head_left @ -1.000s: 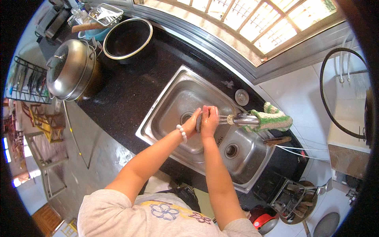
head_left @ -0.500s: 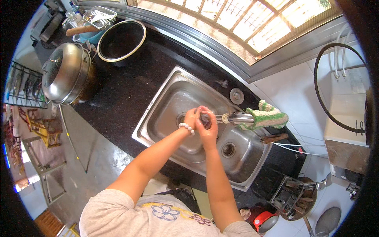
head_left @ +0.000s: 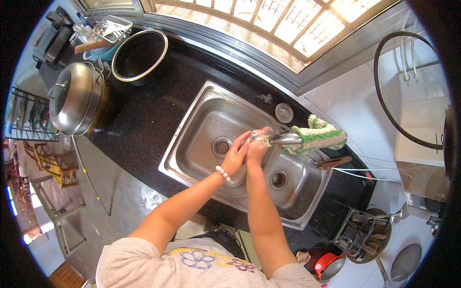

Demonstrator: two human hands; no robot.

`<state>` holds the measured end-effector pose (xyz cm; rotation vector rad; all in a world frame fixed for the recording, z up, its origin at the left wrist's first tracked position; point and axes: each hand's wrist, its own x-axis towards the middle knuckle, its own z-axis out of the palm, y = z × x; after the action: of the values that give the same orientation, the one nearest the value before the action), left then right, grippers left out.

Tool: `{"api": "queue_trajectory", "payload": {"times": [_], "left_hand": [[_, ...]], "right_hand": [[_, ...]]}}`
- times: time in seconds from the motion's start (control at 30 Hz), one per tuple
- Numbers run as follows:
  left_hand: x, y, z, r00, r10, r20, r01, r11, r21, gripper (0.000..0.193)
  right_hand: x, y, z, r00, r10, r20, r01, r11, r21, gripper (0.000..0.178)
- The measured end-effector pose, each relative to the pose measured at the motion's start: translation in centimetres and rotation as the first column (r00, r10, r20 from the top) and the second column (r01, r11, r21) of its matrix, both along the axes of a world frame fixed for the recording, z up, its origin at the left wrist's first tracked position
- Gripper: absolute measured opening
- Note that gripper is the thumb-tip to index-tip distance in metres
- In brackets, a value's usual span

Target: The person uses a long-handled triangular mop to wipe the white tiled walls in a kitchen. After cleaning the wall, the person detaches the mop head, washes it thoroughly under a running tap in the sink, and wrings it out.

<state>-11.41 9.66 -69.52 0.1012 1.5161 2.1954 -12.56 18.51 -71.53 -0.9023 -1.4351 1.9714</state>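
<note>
Both of my hands are together over the steel double sink (head_left: pixel 185 139), under the tip of the metal faucet (head_left: pixel 283 139). My left hand (head_left: pixel 236 152), with a white bead bracelet (head_left: pixel 223 174) at its wrist, has its fingers stretched toward the spout and rests against the right one. The fingers of my right hand (head_left: pixel 257 148) are curled in just below the spout's end. Whatever lies between the palms is hidden. A green and white knitted cloth (head_left: pixel 319 139) covers the rear part of the faucet.
A drain (head_left: pixel 222 146) shows in the large basin, another (head_left: pixel 278 180) in the small one. A round metal stopper (head_left: pixel 284 113) lies behind the sink. At the left stand a lidded steel pot (head_left: pixel 72 98) and a dark bowl (head_left: pixel 140 55). A utensil rack (head_left: pixel 357 235) sits at right.
My hands were cupped around something dark and roundish, left of the spout. They have moved slightly right to the spout's tip, the left fingers have straightened, and the dark thing no longer shows.
</note>
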Motion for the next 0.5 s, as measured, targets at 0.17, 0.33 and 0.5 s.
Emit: {"api": "queue_trajectory", "payload": {"times": [0.17,0.33,0.5], "left_hand": [[-0.1,-0.2,-0.2,0.985,0.051,-0.163,-0.064,0.995,-0.07,0.034],[-2.7,-0.5,-2.9,0.987,0.119,0.109,-0.103,0.985,-0.137,0.031],[-2.9,-0.7,0.8,0.69,-0.034,0.723,0.094,0.995,-0.043,0.04]], "right_hand": [[0.3,0.0,1.4,0.988,0.155,-0.018,-0.155,0.986,-0.062,0.025],[2.4,-1.5,5.7,0.934,0.334,0.123,-0.341,0.742,0.577,0.036],[2.9,-1.0,7.4,0.911,0.347,0.225,-0.4,0.6,0.693,0.029]]}}
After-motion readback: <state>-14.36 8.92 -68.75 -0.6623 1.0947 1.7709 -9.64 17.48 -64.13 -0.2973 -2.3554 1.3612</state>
